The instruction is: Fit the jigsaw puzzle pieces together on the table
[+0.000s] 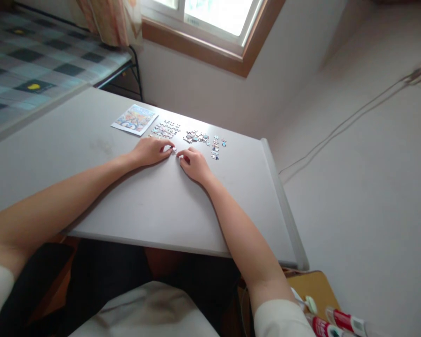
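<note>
My left hand (153, 151) rests on the grey table (150, 206), thumb and forefinger pinched on a small puzzle piece (174, 150). Close by on the right, my right hand (195, 164) has its fingers curled and the fingertips drawn together. Whether a piece sits in them is too small to make out. Just beyond my left hand lies a patch of joined or closely set puzzle pieces (166, 128), partly covered by that hand. A heap of loose pieces (195, 136) is behind my right hand, with a short column of pieces (215, 147) to its right.
A colourful picture sheet (135, 119) lies at the table's far side, left of the pieces. A bed with a checked cover (56, 61) adjoins the left. The wall and a hanging cable (323, 140) are on the right. Bottles (345, 320) stand low at the right.
</note>
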`<state>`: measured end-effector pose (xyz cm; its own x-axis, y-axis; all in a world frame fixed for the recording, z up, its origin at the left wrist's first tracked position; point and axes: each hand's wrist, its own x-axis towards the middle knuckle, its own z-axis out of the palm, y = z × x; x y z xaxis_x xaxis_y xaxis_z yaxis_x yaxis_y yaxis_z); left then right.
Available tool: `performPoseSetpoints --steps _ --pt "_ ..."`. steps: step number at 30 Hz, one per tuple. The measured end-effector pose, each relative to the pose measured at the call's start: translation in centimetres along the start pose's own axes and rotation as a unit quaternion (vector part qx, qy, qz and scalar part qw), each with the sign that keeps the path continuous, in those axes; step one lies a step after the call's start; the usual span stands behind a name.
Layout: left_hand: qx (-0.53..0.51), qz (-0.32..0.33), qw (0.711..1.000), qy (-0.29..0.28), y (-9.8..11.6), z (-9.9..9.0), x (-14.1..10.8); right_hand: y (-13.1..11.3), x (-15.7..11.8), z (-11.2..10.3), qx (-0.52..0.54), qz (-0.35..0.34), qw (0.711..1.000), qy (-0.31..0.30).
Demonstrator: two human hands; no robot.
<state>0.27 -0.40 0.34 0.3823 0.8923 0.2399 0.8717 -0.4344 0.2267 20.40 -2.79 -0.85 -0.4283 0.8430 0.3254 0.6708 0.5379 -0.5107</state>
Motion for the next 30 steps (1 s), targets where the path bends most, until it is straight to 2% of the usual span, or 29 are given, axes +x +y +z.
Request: performPoseSetpoints --steps 9,30 --pt "-0.008 0.000 1.000 -0.006 0.18 -0.30 -0.18 -0.30 -0.15 -0.17 0.009 0.016 1.000 0.002" --pt "-0.006 -0.001 1.000 -0.001 0.08 -0.21 -0.05 0.02 -0.06 -0.09 -0.001 0.005 1.000 -0.002"
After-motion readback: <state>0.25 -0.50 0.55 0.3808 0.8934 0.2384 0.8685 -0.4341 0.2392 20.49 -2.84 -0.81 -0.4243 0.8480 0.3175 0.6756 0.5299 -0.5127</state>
